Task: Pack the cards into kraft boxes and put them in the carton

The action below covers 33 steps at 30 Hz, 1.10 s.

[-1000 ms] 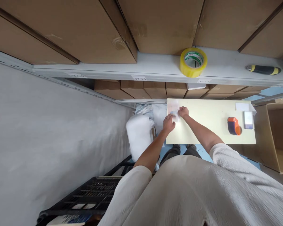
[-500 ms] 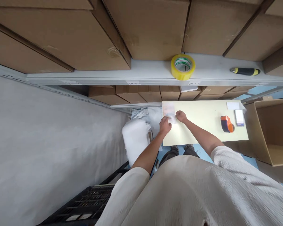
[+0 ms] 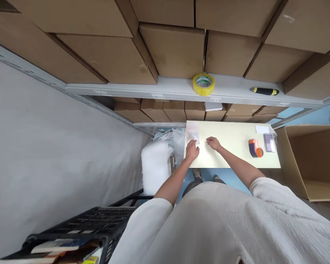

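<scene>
A thin pale pinkish packet (image 3: 193, 132) lies flat at the left end of the cream tabletop (image 3: 231, 146). My left hand (image 3: 192, 150) rests on its lower edge with the fingers apart. To the right of the packet, my right hand (image 3: 213, 143) hovers over or touches the tabletop, its fingers curled together; whether something small is between them cannot be made out. An orange and dark purple tape dispenser (image 3: 255, 148) stands toward the right end, beside a purple item (image 3: 269, 143) that is partly blurred. A white card (image 3: 262, 129) lies behind them.
Above the table, a grey shelf (image 3: 170, 85) bears cardboard boxes, a yellow tape roll (image 3: 204, 84) and a black-yellow cutter (image 3: 264, 91). An open carton (image 3: 294, 157) stands right. White foam wrap (image 3: 155, 167) and a black crate (image 3: 99, 220) are left.
My right hand has moved off the packet, a little to the right. My left hand stays at the packet's lower edge. The view has shifted, showing more of the crate and the upper boxes.
</scene>
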Each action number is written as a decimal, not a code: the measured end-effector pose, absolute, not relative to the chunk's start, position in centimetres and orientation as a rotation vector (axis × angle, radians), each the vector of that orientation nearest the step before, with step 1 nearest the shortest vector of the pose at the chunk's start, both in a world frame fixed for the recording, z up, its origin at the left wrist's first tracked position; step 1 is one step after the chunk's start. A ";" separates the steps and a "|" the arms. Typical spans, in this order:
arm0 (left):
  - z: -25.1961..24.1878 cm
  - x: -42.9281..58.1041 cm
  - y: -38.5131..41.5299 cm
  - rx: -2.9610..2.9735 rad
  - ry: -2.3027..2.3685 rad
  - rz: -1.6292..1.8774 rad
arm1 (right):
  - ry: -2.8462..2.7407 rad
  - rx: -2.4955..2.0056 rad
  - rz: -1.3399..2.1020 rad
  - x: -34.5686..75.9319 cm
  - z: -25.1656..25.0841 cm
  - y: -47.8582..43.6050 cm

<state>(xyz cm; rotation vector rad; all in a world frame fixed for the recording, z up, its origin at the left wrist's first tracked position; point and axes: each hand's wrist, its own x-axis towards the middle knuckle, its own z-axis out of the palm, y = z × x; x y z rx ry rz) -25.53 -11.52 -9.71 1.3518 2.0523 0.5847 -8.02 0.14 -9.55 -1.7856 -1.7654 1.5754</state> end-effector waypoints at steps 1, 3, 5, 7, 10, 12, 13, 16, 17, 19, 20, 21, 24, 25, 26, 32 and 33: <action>-9.2 -24.9 -12.0 1.350 2.062 0.579 | -1.774 -1.759 1.584 -7.4 -9.2 -0.1; -8.3 -23.4 -13.0 1.353 2.081 0.571 | -1.807 -1.707 1.589 -6.0 -8.5 -0.7; -7.5 -21.7 -14.0 1.353 2.106 0.571 | -1.859 -1.653 1.581 -4.5 -8.0 -1.3; -6.9 -19.7 -15.2 1.338 2.137 0.582 | -1.921 -1.594 1.560 -2.9 -7.6 -2.1; -6.6 -16.3 -17.2 1.301 2.178 0.614 | -2.005 -1.505 1.543 -0.5 -7.4 -3.3; -6.5 -14.2 -18.7 1.282 2.197 0.647 | -2.048 -1.463 1.544 1.0 -7.5 -4.2; -6.5 -13.2 -19.5 1.273 2.205 0.664 | -2.065 -1.448 1.548 1.7 -7.6 -4.7; -6.3 -11.0 -21.9 1.230 2.228 0.702 | -2.108 -1.424 1.562 3.1 -7.6 -6.1; -6.2 -10.5 -22.6 1.212 2.236 0.709 | -2.126 -1.412 1.568 3.3 -7.6 -6.5; -5.8 -9.9 -24.0 1.179 2.257 0.722 | -2.165 -1.377 1.583 3.4 -7.3 -7.3; -5.5 -9.8 -24.6 1.162 2.271 0.732 | -2.185 -1.351 1.592 3.2 -7.2 -7.6; -5.3 -9.8 -25.3 1.140 2.289 0.746 | -2.206 -1.320 1.603 2.9 -7.0 -8.0; -4.6 -10.3 -27.8 1.045 2.365 0.806 | -2.276 -1.215 1.636 0.9 -6.3 -9.5; -4.3 -10.6 -28.9 1.009 2.394 0.826 | -2.306 -1.169 1.652 0.0 -6.1 -10.2; -4.0 -10.9 -30.1 0.973 2.423 0.845 | -2.338 -1.115 1.669 -1.1 -5.9 -11.0; -0.5 -12.4 -41.3 0.761 2.658 0.962 | -2.515 -0.668 1.788 -8.7 -3.3 -20.3; 0.3 -12.6 -43.6 0.719 2.706 0.984 | -2.536 -0.576 1.812 -9.9 -2.7 -22.6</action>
